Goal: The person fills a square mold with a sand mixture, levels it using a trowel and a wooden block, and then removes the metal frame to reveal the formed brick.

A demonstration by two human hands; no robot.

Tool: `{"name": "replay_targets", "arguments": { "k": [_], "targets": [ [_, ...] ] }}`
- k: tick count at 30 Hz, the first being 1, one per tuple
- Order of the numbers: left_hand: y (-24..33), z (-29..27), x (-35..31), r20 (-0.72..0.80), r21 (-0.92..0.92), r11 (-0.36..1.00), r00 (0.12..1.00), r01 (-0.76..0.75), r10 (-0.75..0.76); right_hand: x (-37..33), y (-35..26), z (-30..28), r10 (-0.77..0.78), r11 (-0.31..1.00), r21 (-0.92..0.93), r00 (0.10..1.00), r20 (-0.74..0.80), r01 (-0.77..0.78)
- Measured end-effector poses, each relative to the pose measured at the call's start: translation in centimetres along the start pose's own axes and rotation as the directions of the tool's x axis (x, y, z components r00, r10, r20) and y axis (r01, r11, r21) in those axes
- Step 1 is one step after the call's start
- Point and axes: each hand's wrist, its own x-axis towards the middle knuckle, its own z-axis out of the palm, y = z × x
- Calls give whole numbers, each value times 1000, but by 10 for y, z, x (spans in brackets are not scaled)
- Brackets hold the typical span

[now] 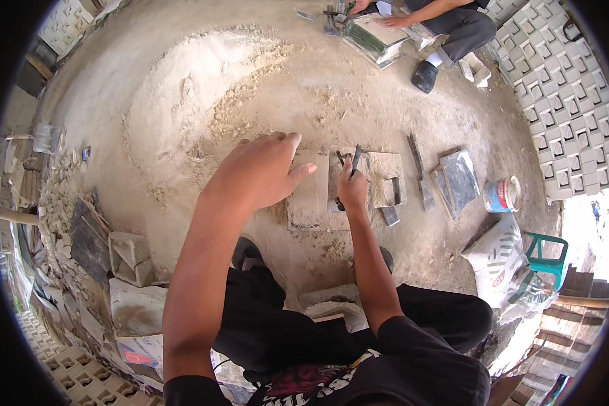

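Observation:
My left hand is held over the left part of a dusty flat board, its thumb apart from the fingers and nothing visible in it. The palm is hidden. My right hand is closed around a dark forked tool whose two prongs stick up past the fingers; its exact kind is unclear. Beneath the right hand lies a dark rectangular part of the board. Just right of it sits a pale dusty block with a rectangular opening. A small dark metal piece pokes out below the block.
A pale powder heap spreads ahead left. To the right lie a long flat tool, dark plates, a bucket, a white sack and a green stool. Another person's hand rests on a box-shaped mould.

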Motion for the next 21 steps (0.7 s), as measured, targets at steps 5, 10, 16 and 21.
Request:
{"name": "replay_targets", "arguments": {
  "k": [5, 10, 16, 21],
  "targets": [
    [16, -10, 8, 99, 0, 999, 994, 37, -37, 22, 46, 15, -53, 986, -161, 991, -120, 33],
    [0, 11, -4, -113, -4, 998, 992, -61, 60, 16, 27, -14, -55, 998, -46, 988, -144, 49],
    [16, -2, 11, 143, 0, 1000, 989, 24, -24, 36, 70, -11, -13, 981, -192, 990, -139, -14],
    [9, 2, 4, 76, 15, 1000, 997, 14, -15, 6, 45, -27, 25, 995, -97, 998, -54, -30]
  ]
}}
